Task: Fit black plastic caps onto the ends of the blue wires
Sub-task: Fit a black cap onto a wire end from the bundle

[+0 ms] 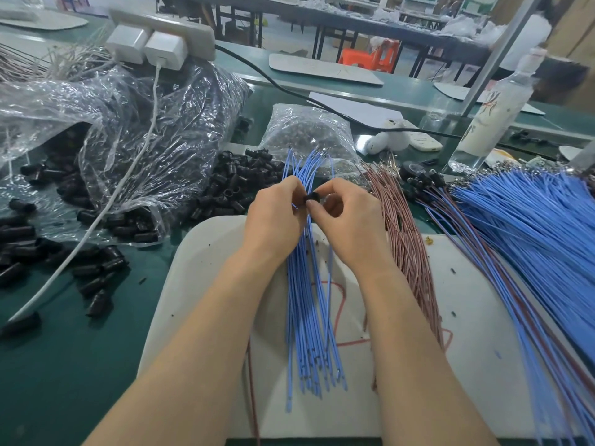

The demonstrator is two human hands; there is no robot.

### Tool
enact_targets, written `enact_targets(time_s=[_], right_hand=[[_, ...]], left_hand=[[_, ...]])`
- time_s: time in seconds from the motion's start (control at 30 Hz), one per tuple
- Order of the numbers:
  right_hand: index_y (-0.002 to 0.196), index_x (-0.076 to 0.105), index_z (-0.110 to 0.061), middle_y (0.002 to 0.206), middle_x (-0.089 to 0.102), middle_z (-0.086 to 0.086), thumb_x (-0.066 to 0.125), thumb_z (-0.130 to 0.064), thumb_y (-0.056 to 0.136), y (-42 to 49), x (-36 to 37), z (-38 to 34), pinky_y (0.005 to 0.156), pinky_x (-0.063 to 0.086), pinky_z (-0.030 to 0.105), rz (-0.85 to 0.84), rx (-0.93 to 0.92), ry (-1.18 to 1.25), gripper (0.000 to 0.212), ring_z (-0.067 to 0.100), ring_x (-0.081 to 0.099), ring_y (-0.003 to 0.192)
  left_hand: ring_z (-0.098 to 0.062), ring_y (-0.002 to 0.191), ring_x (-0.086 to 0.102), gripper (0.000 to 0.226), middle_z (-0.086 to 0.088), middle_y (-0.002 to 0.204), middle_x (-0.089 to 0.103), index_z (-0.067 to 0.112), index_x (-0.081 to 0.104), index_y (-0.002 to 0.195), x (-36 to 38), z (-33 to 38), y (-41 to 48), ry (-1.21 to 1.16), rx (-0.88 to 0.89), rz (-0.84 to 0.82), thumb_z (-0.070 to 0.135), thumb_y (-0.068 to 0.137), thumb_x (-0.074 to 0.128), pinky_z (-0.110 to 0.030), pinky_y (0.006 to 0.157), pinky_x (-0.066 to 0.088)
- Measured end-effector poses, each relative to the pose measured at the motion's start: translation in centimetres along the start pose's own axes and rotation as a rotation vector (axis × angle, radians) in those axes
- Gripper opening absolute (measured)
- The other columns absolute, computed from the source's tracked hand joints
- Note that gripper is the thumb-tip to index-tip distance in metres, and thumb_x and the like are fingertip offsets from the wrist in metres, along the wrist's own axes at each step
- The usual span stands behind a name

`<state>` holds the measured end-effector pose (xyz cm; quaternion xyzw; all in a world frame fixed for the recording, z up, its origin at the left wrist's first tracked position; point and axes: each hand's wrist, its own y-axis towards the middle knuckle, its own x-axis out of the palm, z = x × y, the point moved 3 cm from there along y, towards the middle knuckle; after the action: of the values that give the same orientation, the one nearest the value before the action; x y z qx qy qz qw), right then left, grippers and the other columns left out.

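Left hand [273, 217] gripping blue wires [306, 304], right hand [349, 222] pinching black cap [311, 197], bottle [492, 114] label unreadable

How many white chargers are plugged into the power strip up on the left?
2. The left charger and the right charger sit side by side on the power strip; a white cable hangs from the right one. None seems hidden.

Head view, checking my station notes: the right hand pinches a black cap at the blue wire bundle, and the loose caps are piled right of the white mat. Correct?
One slip: the head view shows the loose caps piled left of the white mat, not right. The right hand does pinch a black cap at the blue wire bundle.
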<state>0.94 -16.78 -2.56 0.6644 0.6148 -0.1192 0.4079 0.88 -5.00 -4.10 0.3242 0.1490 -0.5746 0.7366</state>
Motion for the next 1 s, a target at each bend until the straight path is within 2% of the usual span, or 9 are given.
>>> enact_targets(time_s=[0.07,0.23,0.3,0.37,0.47,0.6,0.87,1.0], right_hand=[[0.093,0.067,-0.011,0.077,0.064,0.006,0.069,-0.018,0.083,-0.1,0.0,-0.3,0.075,0.048,0.036,-0.007,-0.011,0.002,0.012,0.021,0.057,0.074],[0.105,0.071,-0.016,0.081,0.069,-0.002,0.065,-0.019,0.087,-0.1,-0.2,-0.2,0.079,0.051,0.027,-0.117,0.06,0.092,0.019,0.012,0.063,0.077],[0.108,0.071,-0.017,0.087,0.071,0.001,0.058,-0.014,0.091,-0.1,-0.4,0.1,0.084,0.053,0.034,-0.14,0.103,0.153,0.021,0.017,0.067,0.084],[0.106,0.071,-0.018,0.09,0.072,0.001,0.056,-0.009,0.092,-0.1,-0.8,0.4,0.086,0.054,0.038,-0.099,0.123,0.202,0.023,0.018,0.068,0.086],[0.101,0.071,-0.022,0.088,0.071,-0.004,0.059,-0.009,0.09,-0.2,-1.3,0.3,0.086,0.054,0.034,-0.046,0.107,0.22,0.02,0.01,0.067,0.083],[0.094,0.068,-0.021,0.087,0.071,-0.002,0.063,-0.008,0.088,-0.3,-1.7,0.0,0.086,0.055,0.034,-0.032,0.096,0.295,0.015,0.012,0.068,0.084],[0.09,0.068,-0.018,0.084,0.071,-0.002,0.064,-0.004,0.085,-0.3,-2.3,-0.3,0.083,0.054,0.028,0.01,0.06,0.292,0.015,0.008,0.067,0.081],[0.091,0.069,-0.018,0.082,0.069,-0.007,0.065,-0.006,0.086,-0.4,-2.3,-0.7,0.081,0.054,0.023,0.025,0.032,0.28,0.014,0.004,0.066,0.078]], left_hand=[[-0.029,0.084,0.061,0.012,-0.006,0.087,0.068,0.009,0.061,0.095,-0.1,0.1,-0.1,0.011,-0.002,0.003,0.006,0.084,0.057,-0.039,0.076,0.05],[-0.03,0.081,0.06,0.004,-0.006,0.081,0.067,0.012,0.059,0.085,-0.4,-0.3,0.1,0.013,-0.015,0.014,0.008,0.084,0.059,-0.037,0.072,0.049],[-0.028,0.083,0.062,0.002,-0.007,0.083,0.069,0.012,0.06,0.085,-0.3,-0.4,0.2,0.0,-0.009,0.01,0.011,0.085,0.061,-0.039,0.076,0.051],[-0.028,0.082,0.063,0.003,-0.007,0.082,0.069,0.012,0.059,0.085,-0.2,-0.6,0.2,-0.001,-0.004,0.01,0.011,0.085,0.062,-0.04,0.076,0.051],[-0.027,0.08,0.064,0.006,-0.006,0.079,0.069,0.011,0.058,0.084,-0.2,-0.8,0.3,-0.018,0.011,0.009,0.009,0.084,0.064,-0.041,0.076,0.051],[-0.026,0.077,0.064,0.009,-0.005,0.076,0.068,0.012,0.057,0.081,-0.1,-0.8,0.2,-0.045,0.002,0.005,0.008,0.084,0.064,-0.04,0.075,0.052],[-0.031,0.072,0.061,0.013,-0.008,0.074,0.067,0.014,0.053,0.078,0.3,-0.1,0.4,-0.073,0.08,0.081,0.007,0.086,0.061,-0.042,0.07,0.051],[-0.028,0.073,0.061,0.013,-0.005,0.075,0.067,0.014,0.053,0.079,0.4,-0.4,0.2,-0.087,0.073,0.094,0.008,0.087,0.061,-0.04,0.07,0.051]])
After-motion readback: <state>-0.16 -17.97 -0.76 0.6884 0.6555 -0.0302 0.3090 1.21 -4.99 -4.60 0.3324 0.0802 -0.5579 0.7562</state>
